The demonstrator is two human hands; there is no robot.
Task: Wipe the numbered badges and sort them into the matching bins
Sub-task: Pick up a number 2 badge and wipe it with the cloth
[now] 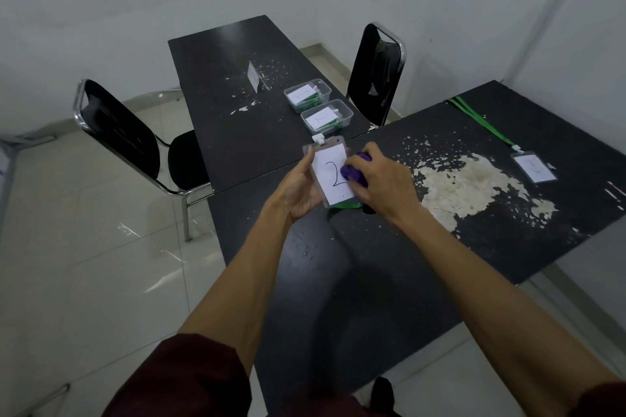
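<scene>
My left hand (299, 188) holds a clear badge holder (330, 173) with a white card marked 2, above the near black table. My right hand (382, 184) grips a purple cloth (352, 172) and presses it on the card's right side. A bit of green lanyard (345, 205) shows under the badge. Two clear bins stand on the far table: one labelled 1 (307, 95) and one labelled 2 (327, 115), both with badges and green lanyards inside. Another badge (533, 166) with a green lanyard (481, 120) lies on the near table at the right.
The near table (338, 281) has a large patch of peeled surface (467, 186) right of my hands. A small white card (253, 76) stands on the far table (223, 132). Two black chairs stand by it, one at the left (128, 142), one behind the bins (377, 73).
</scene>
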